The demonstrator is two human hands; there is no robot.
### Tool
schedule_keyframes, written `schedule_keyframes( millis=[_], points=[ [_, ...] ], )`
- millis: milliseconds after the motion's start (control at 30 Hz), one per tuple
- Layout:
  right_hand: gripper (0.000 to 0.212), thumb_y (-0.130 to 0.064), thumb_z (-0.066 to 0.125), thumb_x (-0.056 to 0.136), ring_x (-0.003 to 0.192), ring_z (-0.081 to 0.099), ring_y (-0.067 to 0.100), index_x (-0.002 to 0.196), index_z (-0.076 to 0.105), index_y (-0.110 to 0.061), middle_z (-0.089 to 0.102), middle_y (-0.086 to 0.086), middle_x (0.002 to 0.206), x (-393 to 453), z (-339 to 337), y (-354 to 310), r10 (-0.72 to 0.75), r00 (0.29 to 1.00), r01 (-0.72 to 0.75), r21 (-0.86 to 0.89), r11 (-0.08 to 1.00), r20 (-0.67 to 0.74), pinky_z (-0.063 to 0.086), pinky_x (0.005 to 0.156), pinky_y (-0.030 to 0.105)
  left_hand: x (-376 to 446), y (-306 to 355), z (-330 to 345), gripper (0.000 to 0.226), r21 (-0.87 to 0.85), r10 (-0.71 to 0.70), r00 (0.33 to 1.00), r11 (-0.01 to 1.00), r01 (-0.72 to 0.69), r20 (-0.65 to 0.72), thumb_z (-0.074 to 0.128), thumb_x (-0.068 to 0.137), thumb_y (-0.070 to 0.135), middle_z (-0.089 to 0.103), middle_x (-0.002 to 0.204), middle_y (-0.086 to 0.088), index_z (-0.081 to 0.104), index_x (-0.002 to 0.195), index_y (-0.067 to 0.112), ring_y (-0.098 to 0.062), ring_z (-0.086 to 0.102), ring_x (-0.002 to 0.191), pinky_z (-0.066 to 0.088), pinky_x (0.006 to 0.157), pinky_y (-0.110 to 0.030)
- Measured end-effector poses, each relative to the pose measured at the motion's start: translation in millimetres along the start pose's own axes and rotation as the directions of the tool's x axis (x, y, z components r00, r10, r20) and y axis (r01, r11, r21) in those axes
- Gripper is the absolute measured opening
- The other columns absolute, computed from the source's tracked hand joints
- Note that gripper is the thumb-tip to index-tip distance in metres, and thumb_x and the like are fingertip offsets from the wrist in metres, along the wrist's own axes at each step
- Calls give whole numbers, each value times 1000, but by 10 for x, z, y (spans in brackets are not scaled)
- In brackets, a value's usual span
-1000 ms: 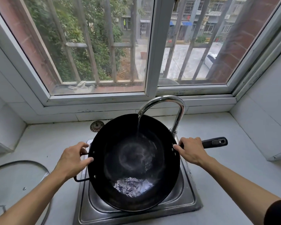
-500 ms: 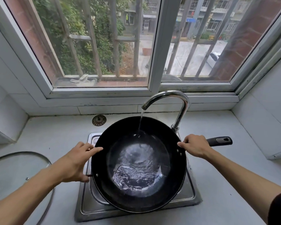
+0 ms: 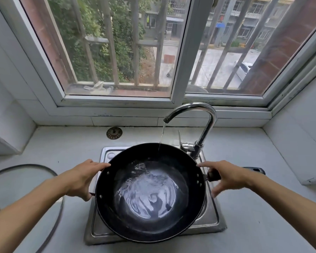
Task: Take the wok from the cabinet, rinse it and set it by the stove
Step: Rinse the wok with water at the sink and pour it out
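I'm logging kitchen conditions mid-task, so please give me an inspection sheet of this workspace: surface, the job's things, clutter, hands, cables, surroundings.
Surface: pale countertop around a steel sink.
Job's things: black wok over the sink, holding swirling water; faucet running into it.
Clutter: sink strainer on the counter behind the sink; glass lid at far left.
Hands: left hand holds the wok's left rim, its fingers along the edge; right hand is over the long handle, fingers spread, grip unclear.
Cables: nothing seen.
Surroundings: barred window onto trees and a street; white tiled walls.
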State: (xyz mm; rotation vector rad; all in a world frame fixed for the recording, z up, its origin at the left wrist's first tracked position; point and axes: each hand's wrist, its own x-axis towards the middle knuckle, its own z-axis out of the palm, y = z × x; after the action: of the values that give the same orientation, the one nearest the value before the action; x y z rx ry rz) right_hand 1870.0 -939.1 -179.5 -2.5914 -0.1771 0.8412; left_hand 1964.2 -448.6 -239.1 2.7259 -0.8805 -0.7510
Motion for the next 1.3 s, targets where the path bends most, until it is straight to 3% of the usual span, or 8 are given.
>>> schedule_keyframes(
  millis=[100, 167, 267, 533, 767, 967, 1167, 1300],
  points=[
    [80, -14, 79, 73, 77, 56, -3, 129, 40, -55, 57, -19, 81, -51, 39, -10, -35, 992, 15, -162, 987, -122, 46, 76, 20, 58, 17, 84, 111, -37, -10, 1000, 999, 10, 16, 69, 42, 41, 49, 112, 13, 23, 142, 45, -6, 39, 103, 47, 87, -25],
    [73, -6, 67, 76, 78, 58, 4, 128, 46, -52, 61, -18, 80, -100, -20, -27, -49, 978, 7, -202, 979, -205, 50, 76, 25, 114, 76, 128, 106, -65, 10, 1000, 998, -9, 13, 73, 43, 41, 50, 114, 9, 29, 140, 45, -7, 40, 105, 45, 90, -23],
    [69, -7, 63, 78, 80, 55, 7, 133, 48, -46, 57, -19, 80, -193, -148, -18, -51, 972, -18, -286, 958, -231, 50, 76, 28, 211, 238, 157, 98, -95, 72, 997, 993, -74, -20, 79, 48, 42, 51, 116, 13, 39, 138, 35, -10, 43, 106, 42, 93, -22],
    [67, -13, 61, 83, 78, 48, 7, 134, 43, -53, 50, -18, 80, -570, -446, 64, -38, 938, -108, -395, 912, -344, 45, 69, 26, 621, 561, 202, 101, -148, 160, 980, 973, -177, -122, 75, 44, 36, 46, 124, 24, 35, 136, 43, -9, 41, 111, 40, 100, -31],
    [63, -18, 57, 88, 91, 56, 18, 137, 37, -53, 58, -11, 95, -800, -397, 28, -16, 909, -176, -418, 891, -417, 49, 73, 34, 977, 624, 223, 110, -92, 147, 978, 982, -162, -150, 76, 36, 38, 49, 127, 12, 37, 139, 27, -16, 44, 118, 40, 102, -33],
    [63, -19, 62, 88, 83, 56, 26, 138, 38, -48, 62, -4, 97, -928, -184, -28, -50, 863, -196, -424, 884, -503, 34, 63, 32, 1095, 682, 219, 110, -94, 98, 976, 989, -117, -193, 75, 35, 38, 43, 120, 23, 31, 136, 36, -11, 39, 113, 43, 96, -28],
    [78, -15, 84, 66, 58, 50, 24, 132, 49, -39, 61, -5, 76, -966, 18, -22, -97, 792, -225, -435, 872, -603, 33, 51, 29, 1190, 708, 123, 105, -7, 127, 943, 991, -136, -308, 79, 48, 15, 48, 129, -1, 32, 142, 14, -23, 40, 121, 41, 101, -30],
    [84, -11, 87, 61, 54, 46, 22, 132, 50, -36, 59, -6, 74, -934, 123, 4, -69, 764, -249, -392, 886, -642, 35, 50, 29, 1222, 692, 44, 97, 112, 179, 918, 983, -148, -355, 82, 51, 23, 56, 123, -10, 40, 136, 6, -32, 50, 111, 47, 94, -37]
  ],
)
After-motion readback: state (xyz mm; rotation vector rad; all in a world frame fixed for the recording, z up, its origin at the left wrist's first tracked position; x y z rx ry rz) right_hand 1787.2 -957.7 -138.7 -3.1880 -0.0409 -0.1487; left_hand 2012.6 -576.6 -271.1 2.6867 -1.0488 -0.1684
